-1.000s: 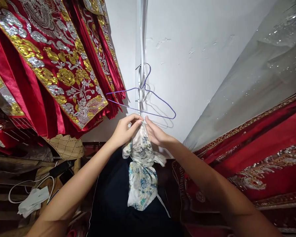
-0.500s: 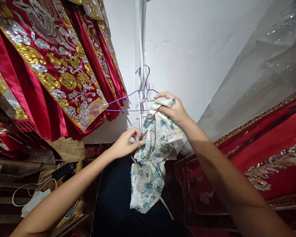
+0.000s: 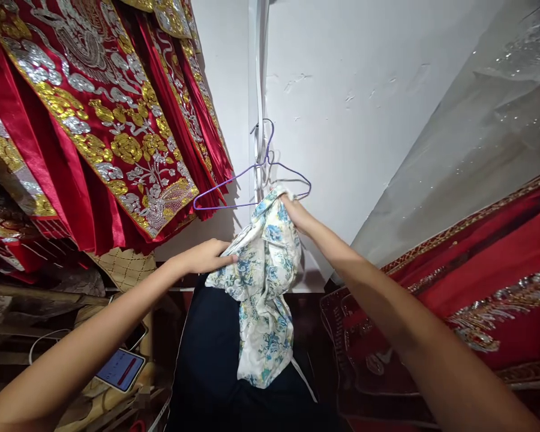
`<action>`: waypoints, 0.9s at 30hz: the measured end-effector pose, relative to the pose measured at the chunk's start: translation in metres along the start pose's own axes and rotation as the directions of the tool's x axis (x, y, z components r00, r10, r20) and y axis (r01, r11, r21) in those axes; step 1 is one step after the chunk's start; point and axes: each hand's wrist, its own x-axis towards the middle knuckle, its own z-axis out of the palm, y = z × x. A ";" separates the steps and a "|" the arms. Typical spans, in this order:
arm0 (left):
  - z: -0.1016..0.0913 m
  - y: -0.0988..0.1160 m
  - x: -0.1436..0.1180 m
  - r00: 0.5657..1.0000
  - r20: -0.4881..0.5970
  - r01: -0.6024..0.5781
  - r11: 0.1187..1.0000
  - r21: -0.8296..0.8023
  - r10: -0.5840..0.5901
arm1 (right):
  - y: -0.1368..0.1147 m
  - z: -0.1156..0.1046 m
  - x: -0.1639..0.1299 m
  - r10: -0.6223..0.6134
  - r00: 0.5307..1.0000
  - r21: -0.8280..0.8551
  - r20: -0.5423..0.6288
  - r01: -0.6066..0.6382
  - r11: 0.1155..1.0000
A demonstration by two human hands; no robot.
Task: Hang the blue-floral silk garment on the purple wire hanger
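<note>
A white blouse-like garment (image 3: 276,267) with blue flowers hangs between my two hands, its lower end over dark cloth on my lap. My left hand (image 3: 210,255) is closed on the garment's left edge, thumb on top of the fabric. At the top, my right hand (image 3: 292,207) reaches in under the collar-like edge; its fingers are hidden by the cloth, which it holds up. Just behind is a purple wire hanger (image 3: 266,161), hooked on a white strip (image 3: 259,78) against the wall. The garment's top overlaps the hanger's lower bar; I cannot tell whether they touch.
Red garments with gold and silver embroidery (image 3: 130,144) hang at the left. More red beaded fabric (image 3: 499,270) and a sheer glittery cover (image 3: 450,156) are on the right. A lit phone (image 3: 121,369) lies on a wooden rack at lower left, with a white cable nearby.
My right hand has moved left and gone under the garment's top edge. My left hand has moved left, drawing the fabric's side outward. The hanger's right end has come into view.
</note>
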 end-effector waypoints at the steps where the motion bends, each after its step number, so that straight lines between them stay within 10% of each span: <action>1: -0.006 -0.001 -0.004 1.000 0.021 0.006 0.999 0.043 -0.007 | 0.009 0.002 0.003 -0.039 0.999 -0.106 0.001 0.039 0.994; 5: -0.028 -0.019 -0.017 0.985 0.084 0.127 0.964 0.232 -0.150 | 0.022 -0.012 0.004 -0.159 0.987 -0.264 -0.003 0.153 0.952; 8: -0.046 -0.035 -0.022 0.964 -0.061 0.261 0.875 0.407 -0.259 | 0.016 -0.039 -0.006 -0.236 0.970 -0.373 0.067 0.243 0.895; 16: -0.080 0.017 0.001 0.902 -0.377 -0.048 0.918 0.393 0.209 | -0.009 -0.058 -0.058 -0.295 0.949 -0.485 0.107 0.309 0.818; 21: -0.088 0.036 0.040 0.793 -0.579 -0.032 0.962 0.270 0.189 | -0.034 -0.029 -0.096 -0.293 0.922 -0.371 0.255 0.373 0.850; 27: -0.106 0.001 0.049 0.832 -0.524 0.004 0.940 0.340 0.186 | -0.053 -0.075 -0.094 -0.355 0.903 -0.470 -0.242 0.211 0.857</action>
